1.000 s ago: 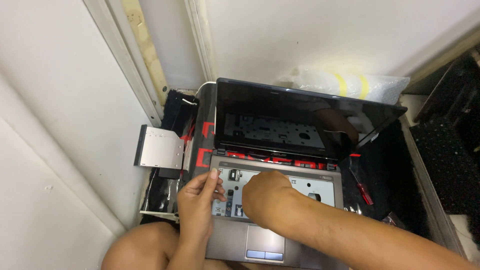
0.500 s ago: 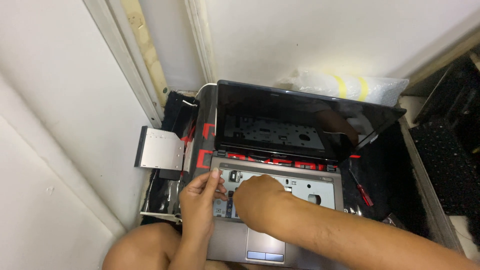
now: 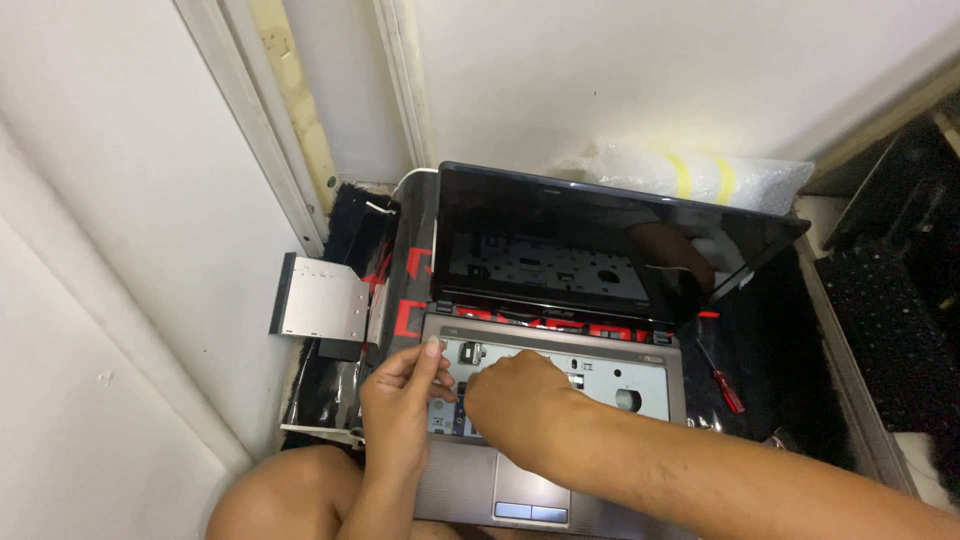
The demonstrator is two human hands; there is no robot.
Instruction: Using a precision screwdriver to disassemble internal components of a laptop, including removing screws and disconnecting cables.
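Observation:
An open grey laptop (image 3: pixel 660 352) sits in front of me with its keyboard removed, showing the bare metal tray (image 3: pixel 610 372). Its dark screen (image 3: pixel 560 245) stands upright. My left hand (image 3: pixel 398 405) rests at the tray's left edge, fingers pinched together near the top left corner; whether it holds anything is too small to tell. My right hand (image 3: pixel 520 400) reaches across from the right and presses down into the left middle of the tray, fingers curled and hidden beneath the hand.
A silver optical drive (image 3: pixel 320 308) lies left of the laptop by the white wall. A red-handled screwdriver (image 3: pixel 722 380) lies on the black mat (image 3: pixel 770 400) to the right. Bubble wrap (image 3: pixel 700 175) sits behind the screen. My knee (image 3: pixel 285 495) is at lower left.
My right hand has slid leftward across the tray toward my left hand. The left hand stayed near the tray's left edge.

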